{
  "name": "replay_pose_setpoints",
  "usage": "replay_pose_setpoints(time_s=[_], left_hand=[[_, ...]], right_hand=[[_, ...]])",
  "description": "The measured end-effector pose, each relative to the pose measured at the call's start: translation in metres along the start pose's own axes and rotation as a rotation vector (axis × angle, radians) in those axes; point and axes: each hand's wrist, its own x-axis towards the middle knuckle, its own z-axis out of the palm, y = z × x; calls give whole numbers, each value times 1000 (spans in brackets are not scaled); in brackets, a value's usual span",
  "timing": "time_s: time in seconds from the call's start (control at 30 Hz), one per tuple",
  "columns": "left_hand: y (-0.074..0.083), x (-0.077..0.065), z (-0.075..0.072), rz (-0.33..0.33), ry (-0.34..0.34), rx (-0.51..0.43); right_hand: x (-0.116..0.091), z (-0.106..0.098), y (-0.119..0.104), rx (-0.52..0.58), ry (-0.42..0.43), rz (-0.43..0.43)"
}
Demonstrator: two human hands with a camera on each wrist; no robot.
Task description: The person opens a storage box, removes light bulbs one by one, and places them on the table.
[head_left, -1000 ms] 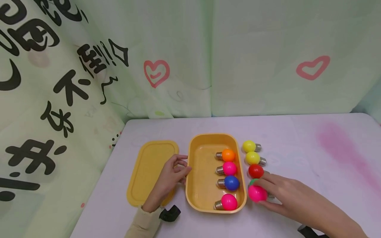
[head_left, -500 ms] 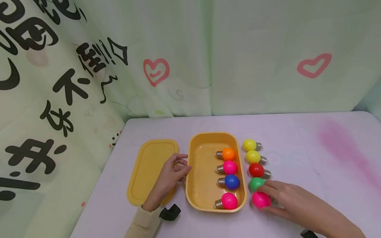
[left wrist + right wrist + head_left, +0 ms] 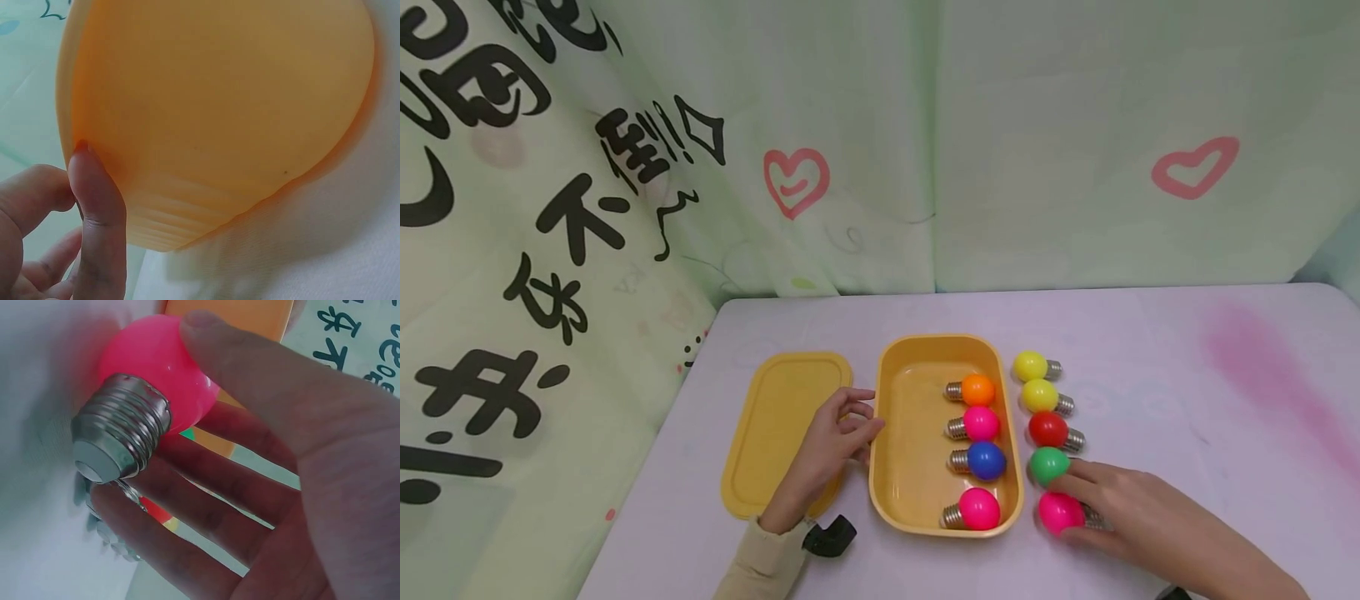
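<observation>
Around pink bulb (image 3: 1060, 513), half-closed right grip (image 3: 1138, 515)

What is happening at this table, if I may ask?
A person's left hand holds the left edge of an orange tray, where four bulbs lie. The right hand grips a pink bulb, the nearest in a row of five on the table beside the tray. A yellow lid lies left of the tray.

Pale table (image 3: 1150, 375), tray (image 3: 910, 442), yellow lid (image 3: 782, 425), 5 bulbs (image 3: 1047, 429)
</observation>
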Motion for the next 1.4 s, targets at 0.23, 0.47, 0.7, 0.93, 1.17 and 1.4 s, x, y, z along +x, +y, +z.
replay_pose_setpoints(time_s=[0.23,0.47,0.7,0.93,1.17,1.4], left_hand=[[1,0,0,-7,0,13],[1,0,0,-14,0,17],[0,0,0,-13,-2,12],[-1,1,0,-14,-5,9],[-1,0,0,-5,-11,4],[0,0,0,-8,-10,1]], right_hand=[[0,3,2,-29,3,7],[0,2,4,-63,67,-72],[-1,2,4,-78,89,-92],[-1,0,5,-80,80,-86],[0,-7,1,-82,89,-96],[2,-15,-2,-117,135,-149]])
